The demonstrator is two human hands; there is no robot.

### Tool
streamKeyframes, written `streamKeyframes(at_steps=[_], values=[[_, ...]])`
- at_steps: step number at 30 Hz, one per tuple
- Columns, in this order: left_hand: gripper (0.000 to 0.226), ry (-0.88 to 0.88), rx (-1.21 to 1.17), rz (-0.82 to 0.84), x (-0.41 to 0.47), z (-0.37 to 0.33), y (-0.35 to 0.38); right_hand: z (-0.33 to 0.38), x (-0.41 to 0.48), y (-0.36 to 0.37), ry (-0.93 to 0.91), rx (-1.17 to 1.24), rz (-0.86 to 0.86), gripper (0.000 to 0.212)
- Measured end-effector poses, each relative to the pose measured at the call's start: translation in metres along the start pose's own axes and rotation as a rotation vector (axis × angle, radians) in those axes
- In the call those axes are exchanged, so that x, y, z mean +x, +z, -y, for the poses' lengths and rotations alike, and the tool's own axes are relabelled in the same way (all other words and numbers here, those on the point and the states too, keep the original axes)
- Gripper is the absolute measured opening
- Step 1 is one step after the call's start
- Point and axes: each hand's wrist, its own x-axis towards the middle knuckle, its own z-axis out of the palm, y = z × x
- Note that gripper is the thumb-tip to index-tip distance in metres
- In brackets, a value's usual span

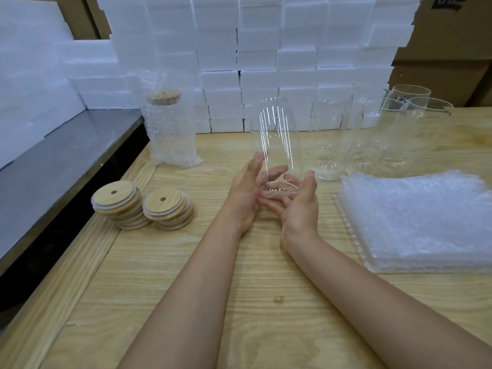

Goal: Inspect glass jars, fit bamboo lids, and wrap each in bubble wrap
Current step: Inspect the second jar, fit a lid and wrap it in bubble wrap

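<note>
A clear glass jar (277, 134) is held above the middle of the wooden table (239, 302), its rounded closed end up and its open rim down in my palms. My left hand (246, 193) grips its lower left side, thumb in front and fingers behind. Cupped under the rim, my right hand (299, 206) holds it with the thumb raised on the right side. Two stacks of round bamboo lids (117, 206) (167, 209) lie to the left. A pile of bubble wrap sheets (426, 222) lies to the right.
A jar wrapped in bubble wrap (169, 129), lid on, stands at the back left. Several bare glass jars (399, 129) stand at the back right. White foam blocks (266, 62) wall the rear, and cardboard boxes (452, 62) stand behind. A grey metal surface (66, 155) borders the left.
</note>
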Motion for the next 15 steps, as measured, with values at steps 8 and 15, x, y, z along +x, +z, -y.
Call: streamKeyframes(at_steps=[8, 15], values=[[0.032, 0.098, -0.014, -0.113, -0.0012, -0.001, -0.0013, 0.0009, -0.0059, -0.0017, -0.25, -0.259, 0.052, 0.054], [0.084, 0.13, 0.015, -0.133, -0.0013, -0.001, 0.0032, 0.0011, -0.0082, -0.0017, -0.331, -0.367, 0.073, 0.067]])
